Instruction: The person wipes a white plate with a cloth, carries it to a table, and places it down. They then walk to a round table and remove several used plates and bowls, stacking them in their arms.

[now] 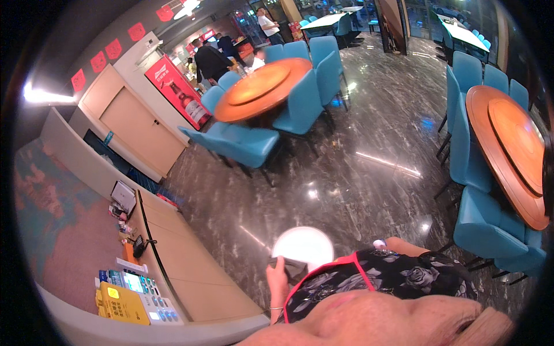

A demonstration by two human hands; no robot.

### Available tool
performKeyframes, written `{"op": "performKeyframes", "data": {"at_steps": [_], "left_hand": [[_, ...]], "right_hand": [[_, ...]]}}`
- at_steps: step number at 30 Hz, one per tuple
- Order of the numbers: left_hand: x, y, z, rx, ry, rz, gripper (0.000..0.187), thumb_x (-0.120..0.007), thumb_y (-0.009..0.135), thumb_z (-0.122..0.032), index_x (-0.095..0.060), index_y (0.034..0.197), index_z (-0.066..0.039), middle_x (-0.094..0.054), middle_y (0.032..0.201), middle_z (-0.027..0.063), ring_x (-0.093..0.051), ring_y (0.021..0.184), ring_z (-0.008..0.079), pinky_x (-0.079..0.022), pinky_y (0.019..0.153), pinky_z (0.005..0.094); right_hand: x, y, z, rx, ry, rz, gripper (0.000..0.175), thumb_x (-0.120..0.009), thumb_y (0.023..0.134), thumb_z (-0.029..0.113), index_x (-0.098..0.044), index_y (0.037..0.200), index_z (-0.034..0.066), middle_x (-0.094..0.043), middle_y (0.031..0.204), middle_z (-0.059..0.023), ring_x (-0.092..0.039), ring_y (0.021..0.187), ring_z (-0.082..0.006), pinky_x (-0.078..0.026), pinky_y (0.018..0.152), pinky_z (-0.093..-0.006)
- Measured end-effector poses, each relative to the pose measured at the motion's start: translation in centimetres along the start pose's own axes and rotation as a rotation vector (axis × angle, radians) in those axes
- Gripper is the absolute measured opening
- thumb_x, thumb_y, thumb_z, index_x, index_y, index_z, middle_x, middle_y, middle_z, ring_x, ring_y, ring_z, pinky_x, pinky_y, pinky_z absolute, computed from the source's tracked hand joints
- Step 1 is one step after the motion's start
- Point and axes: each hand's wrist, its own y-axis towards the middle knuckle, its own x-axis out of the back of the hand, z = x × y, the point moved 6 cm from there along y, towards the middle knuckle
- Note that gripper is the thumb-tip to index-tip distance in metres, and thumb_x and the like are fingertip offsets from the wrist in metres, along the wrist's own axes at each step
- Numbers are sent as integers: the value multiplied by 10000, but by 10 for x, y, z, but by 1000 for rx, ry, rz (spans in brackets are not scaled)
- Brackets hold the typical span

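My left hand (277, 276), with a thin band at its wrist, is closed around a dark folded piece, seemingly cloth (295, 269). Just beyond it shows a bright white round disc (303, 245) with a thin rim. The cloth overlaps its near edge, and whether my fingers touch the disc is hidden. On the other side, my right hand (391, 243) shows only in part past the dark floral apron (346, 277) with red trim. A small white and bluish thing (379, 244) lies at its end; how the fingers sit there cannot be made out.
A reception counter (207, 259) runs along the left, bearing a card terminal (158, 302) and a phone (139, 246). Ahead stands a round wooden table (296, 67) with blue chairs (303, 104); another table (489, 125) is right. Several people (212, 60) are farther back.
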Motion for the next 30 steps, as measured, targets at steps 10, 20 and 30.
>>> {"op": "performKeyframes", "data": {"at_steps": [10,20,30], "left_hand": [[-3,12,3,-1,72,24,368,-624,944,-261,-598,1147,46,-655,1039,120,-620,901,211,-513,783,369],[-12,13,-7,-16,221,29,382,-626,936,-283,-626,1127,48,-671,1018,107,-617,897,199,-491,793,353],[-14,33,9,-29,146,104,298,-614,948,-222,-624,1104,32,-665,959,93,-618,856,172,-506,747,344]], "right_hand": [[-8,10,-16,-26,-41,14,557,-572,822,575,-739,906,50,-710,913,-174,-678,887,-353,-524,750,-451],[11,-13,-4,-40,38,-7,737,-516,799,719,-728,843,15,-698,846,-208,-675,855,-376,-520,747,-464],[13,-27,-14,-88,104,-6,720,-535,770,752,-736,845,64,-690,838,-208,-669,852,-391,-511,740,-454]]}}
